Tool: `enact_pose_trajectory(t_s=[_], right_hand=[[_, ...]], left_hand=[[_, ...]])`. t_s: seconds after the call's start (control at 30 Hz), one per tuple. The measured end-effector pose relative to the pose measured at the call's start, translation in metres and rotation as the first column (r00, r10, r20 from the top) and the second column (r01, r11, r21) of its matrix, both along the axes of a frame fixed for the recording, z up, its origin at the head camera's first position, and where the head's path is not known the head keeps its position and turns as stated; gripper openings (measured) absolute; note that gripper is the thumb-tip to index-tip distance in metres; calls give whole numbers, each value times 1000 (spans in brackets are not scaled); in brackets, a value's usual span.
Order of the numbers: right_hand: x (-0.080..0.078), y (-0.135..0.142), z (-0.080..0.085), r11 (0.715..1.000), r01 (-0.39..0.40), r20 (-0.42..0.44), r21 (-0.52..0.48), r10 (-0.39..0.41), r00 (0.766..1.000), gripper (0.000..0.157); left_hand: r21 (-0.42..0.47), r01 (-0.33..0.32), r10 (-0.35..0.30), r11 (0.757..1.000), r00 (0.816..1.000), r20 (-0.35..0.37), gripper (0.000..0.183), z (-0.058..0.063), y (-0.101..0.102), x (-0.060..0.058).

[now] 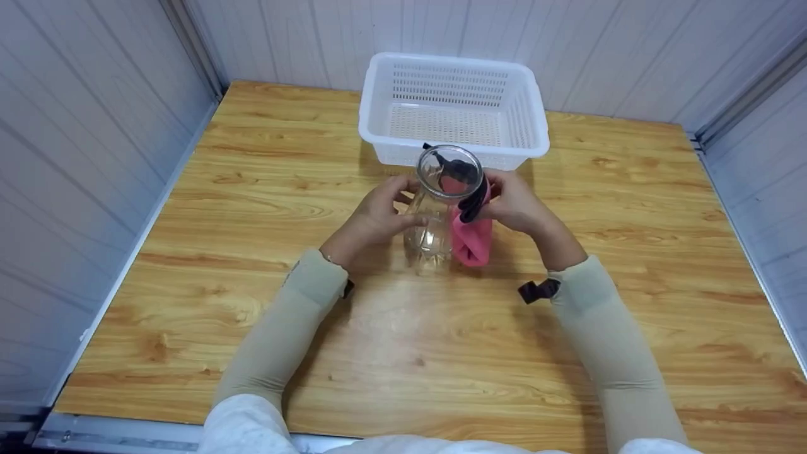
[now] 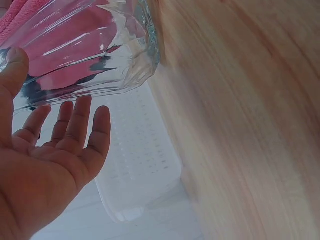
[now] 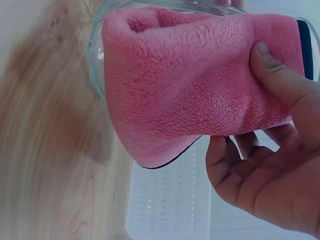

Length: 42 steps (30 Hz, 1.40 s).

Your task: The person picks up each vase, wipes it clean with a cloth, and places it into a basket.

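Observation:
A clear ribbed glass vase (image 1: 429, 243) with a thick round rim stands upright in the middle, its rim nearest the head camera. My left hand (image 1: 378, 211) holds it from the left, thumb on the near side and fingers around the far side. In the left wrist view the thumb (image 2: 17, 62) lies against the glass. My right hand (image 1: 518, 203) pinches a folded pink towel (image 1: 473, 239) with dark edging, thumb on its near face. The fluffy towel (image 3: 175, 85) lies along the vase's right side and shows pink through the glass (image 2: 115, 70).
Behind the vase, a white perforated plastic basket (image 1: 536, 142) stands near the back wall. The wood-grain table (image 1: 391, 353) is bordered by white panel walls (image 1: 284, 38). Black straps (image 1: 539, 291) stick out at the wrists, over beige sleeves (image 1: 624, 366).

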State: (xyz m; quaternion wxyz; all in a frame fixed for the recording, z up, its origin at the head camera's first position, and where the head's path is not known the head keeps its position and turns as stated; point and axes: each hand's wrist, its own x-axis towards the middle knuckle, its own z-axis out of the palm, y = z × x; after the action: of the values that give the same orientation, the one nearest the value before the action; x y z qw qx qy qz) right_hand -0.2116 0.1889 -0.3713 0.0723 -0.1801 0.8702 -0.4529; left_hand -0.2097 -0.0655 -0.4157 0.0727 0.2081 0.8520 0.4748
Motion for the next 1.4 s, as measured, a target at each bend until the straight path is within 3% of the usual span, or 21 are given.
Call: enact_pose_trajectory(t_s=[0.23,0.47,0.67,0.8,1.07,1.13,1.4], right_hand=[[-2,-2,-19,991,-27,23,131,24,999,30],[-1,-3,-27,980,-2,71,200,-12,997,27],[0,-3,-27,989,-12,53,150,4,999,27],[1,-4,-21,998,-8,51,58,5,999,36],[21,-18,26,997,20,2,-72,-20,1000,48],[21,-20,29,995,41,11,-92,-40,999,47],[1,-11,4,999,8,-3,-34,-8,1000,48]], left_hand=[[-12,-2,2,1000,1000,18,53,5,-1,0],[-42,8,-8,999,1000,-11,56,6,-2,2],[-41,43,-46,998,995,-90,59,4,-4,5],[-72,35,-41,997,996,-84,72,4,-3,6],[-114,20,-25,993,999,-36,69,5,0,4],[-116,21,-26,993,999,-35,68,4,0,4],[-113,24,-31,993,998,-60,66,5,0,2]])
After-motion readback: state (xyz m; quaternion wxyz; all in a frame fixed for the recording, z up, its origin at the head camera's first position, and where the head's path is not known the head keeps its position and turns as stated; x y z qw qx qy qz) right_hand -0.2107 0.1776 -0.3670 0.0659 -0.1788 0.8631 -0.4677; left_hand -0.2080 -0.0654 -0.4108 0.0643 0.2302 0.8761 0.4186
